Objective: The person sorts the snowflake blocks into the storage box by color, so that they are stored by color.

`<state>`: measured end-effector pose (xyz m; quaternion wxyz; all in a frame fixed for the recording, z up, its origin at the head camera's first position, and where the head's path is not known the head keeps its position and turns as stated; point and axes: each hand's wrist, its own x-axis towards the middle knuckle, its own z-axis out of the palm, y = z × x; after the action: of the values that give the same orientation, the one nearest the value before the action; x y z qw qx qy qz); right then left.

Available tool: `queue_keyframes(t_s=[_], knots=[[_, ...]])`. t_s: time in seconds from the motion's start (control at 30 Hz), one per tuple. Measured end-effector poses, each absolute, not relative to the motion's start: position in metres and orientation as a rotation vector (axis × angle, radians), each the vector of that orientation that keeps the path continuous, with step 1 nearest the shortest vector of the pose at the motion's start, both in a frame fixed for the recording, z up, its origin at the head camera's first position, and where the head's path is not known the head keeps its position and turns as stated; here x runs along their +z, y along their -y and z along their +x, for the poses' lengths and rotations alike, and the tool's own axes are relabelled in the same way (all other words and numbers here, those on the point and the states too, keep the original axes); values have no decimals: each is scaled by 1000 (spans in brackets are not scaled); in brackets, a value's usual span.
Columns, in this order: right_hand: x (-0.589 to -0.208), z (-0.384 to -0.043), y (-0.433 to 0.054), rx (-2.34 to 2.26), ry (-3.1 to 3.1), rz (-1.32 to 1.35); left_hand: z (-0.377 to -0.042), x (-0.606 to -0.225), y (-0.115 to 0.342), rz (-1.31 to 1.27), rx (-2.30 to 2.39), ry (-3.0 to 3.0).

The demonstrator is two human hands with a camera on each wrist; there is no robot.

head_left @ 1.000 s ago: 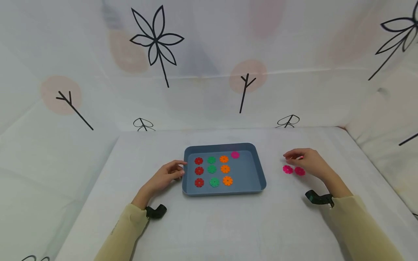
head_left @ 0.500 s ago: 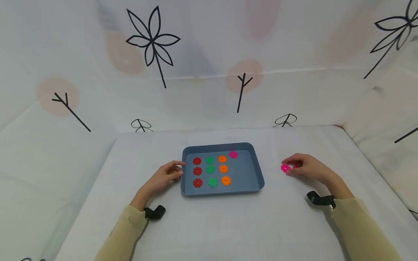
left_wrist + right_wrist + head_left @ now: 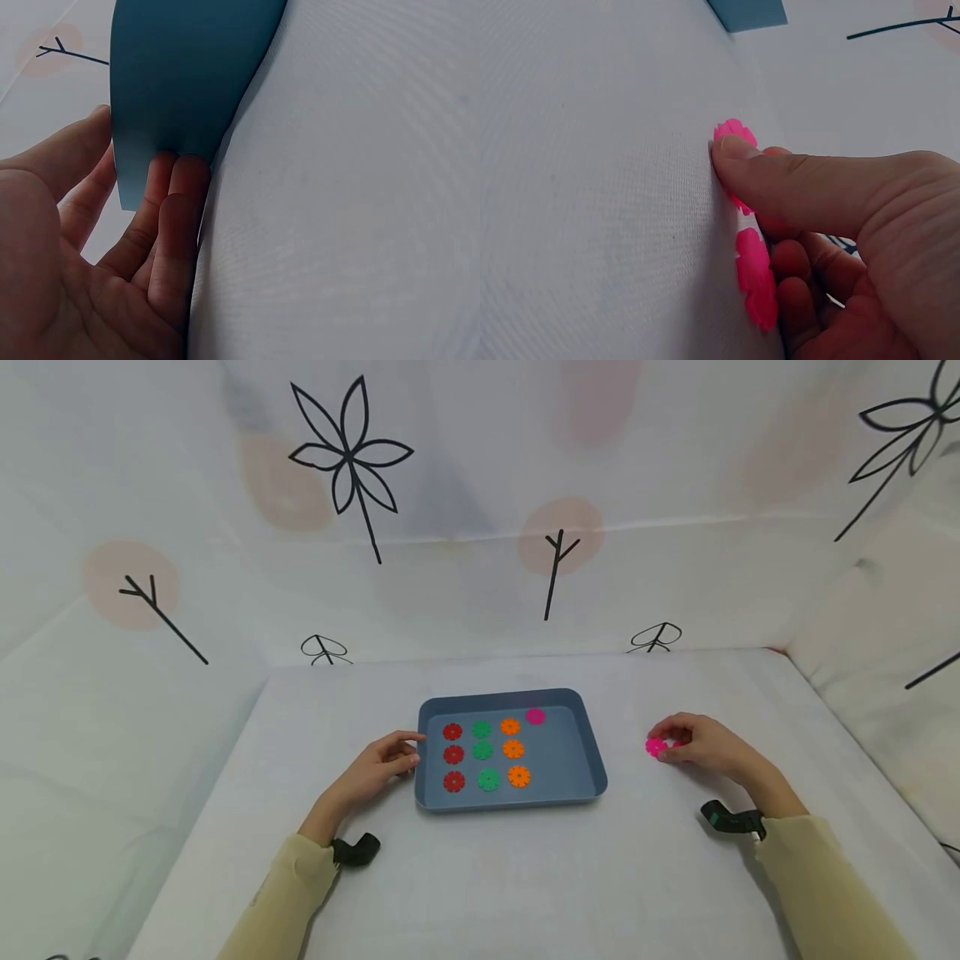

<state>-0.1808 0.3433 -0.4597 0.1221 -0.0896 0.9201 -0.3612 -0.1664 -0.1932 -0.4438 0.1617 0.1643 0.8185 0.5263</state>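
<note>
My right hand (image 3: 697, 745) pinches a pink notched plastic disc (image 3: 654, 747) between thumb and forefinger, low at the tablecloth right of the tray. In the right wrist view the thumb covers much of that disc (image 3: 734, 127); a second pink disc (image 3: 755, 277) is beside the curled lower fingers. My left hand (image 3: 382, 766) rests against the left side of a blue-grey tray (image 3: 570, 760), its fingers loosely bent and touching the outer wall (image 3: 180, 82). Inside the tray are columns of red discs (image 3: 453, 754), green discs (image 3: 482, 750) and orange discs (image 3: 513, 749), plus one pink disc (image 3: 536, 717) at the top.
A white cloth covers the table (image 3: 510, 885). Behind it and at the sides hang pale curtains (image 3: 465, 593) with black plant drawings. Dark wrist cameras, one on the left wrist (image 3: 358, 850) and one on the right wrist (image 3: 731, 818), jut inward.
A second ago the right hand was above two pink discs; it came down and its thumb and forefinger met one. The left hand and the tray stay in place.
</note>
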Motion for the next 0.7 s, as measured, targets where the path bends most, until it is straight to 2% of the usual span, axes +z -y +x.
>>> queue_keyframes(t_s=[0.7], knots=[[-456, -181, -358, -1269, -2566, -128, -168, -446, 195, 475, 1494, -2333]])
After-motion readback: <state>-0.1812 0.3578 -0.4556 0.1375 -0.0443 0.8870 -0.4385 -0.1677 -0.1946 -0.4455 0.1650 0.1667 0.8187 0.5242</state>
